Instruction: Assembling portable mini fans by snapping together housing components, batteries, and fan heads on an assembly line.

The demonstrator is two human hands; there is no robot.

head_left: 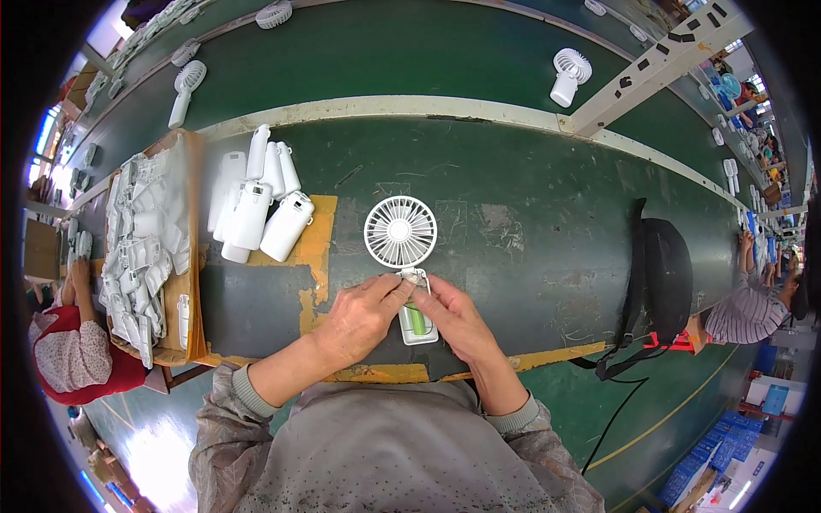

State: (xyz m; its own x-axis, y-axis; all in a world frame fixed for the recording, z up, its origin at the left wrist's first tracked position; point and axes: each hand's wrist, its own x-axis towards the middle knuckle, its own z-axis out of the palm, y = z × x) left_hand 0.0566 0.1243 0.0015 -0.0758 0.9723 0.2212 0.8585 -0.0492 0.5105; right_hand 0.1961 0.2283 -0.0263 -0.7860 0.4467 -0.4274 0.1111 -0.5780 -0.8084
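A white handheld fan [400, 231] lies on the dark green bench in front of me, its round grille pointing away. Its handle is uncovered and shows a green cylindrical battery [417, 321] inside. My left hand [363, 312] is closed, thumb and fingertips pinching at the top of the handle just below the grille. From the other side my right hand [457, 318] grips the handle's edge, its fingertips meeting the left ones. Thin wires seem to run there, but the fingers hide the exact spot. White handle covers [248, 215] lie in a pile beyond my left hand.
A cardboard box [195, 256] full of white plastic parts stands at the left. A black strapped bag [665, 274] lies at the right. Behind a pale rail [402, 106], a green conveyor belt [410, 56] carries fans. A metal post [654, 73] rises far right. Other people sit at both sides.
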